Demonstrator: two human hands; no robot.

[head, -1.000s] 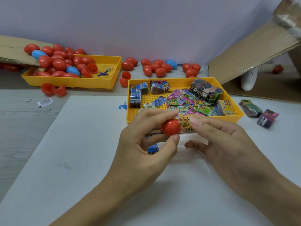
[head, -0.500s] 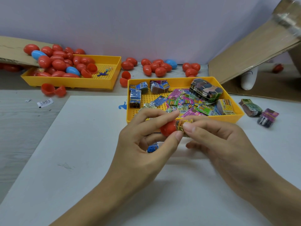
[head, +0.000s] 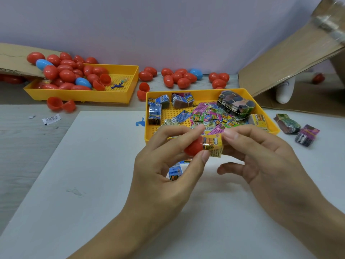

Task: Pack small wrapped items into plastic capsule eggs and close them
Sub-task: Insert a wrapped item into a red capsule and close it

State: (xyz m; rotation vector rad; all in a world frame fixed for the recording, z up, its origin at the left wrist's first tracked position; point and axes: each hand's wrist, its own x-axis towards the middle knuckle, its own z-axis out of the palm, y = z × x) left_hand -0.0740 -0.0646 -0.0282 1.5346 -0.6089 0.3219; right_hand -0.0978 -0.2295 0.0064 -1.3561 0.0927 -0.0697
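White table sheet [head: 93, 184] against a lilac wall. At centre, a red plastic egg half [head: 194, 148] is pinched by the left hand [head: 164, 174]; a yellow wrapped packet [head: 214, 146], pinched by the right hand [head: 261, 157], has now been brought to its mouth, so insertion appears begun. The egg's opening is hidden. Supply tray [head: 268, 128] at twelve o'clock.

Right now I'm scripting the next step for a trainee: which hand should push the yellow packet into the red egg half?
Right. The right hand already pinches the yellow packet at the mouth of the red egg half, which the left hand grips to steady.
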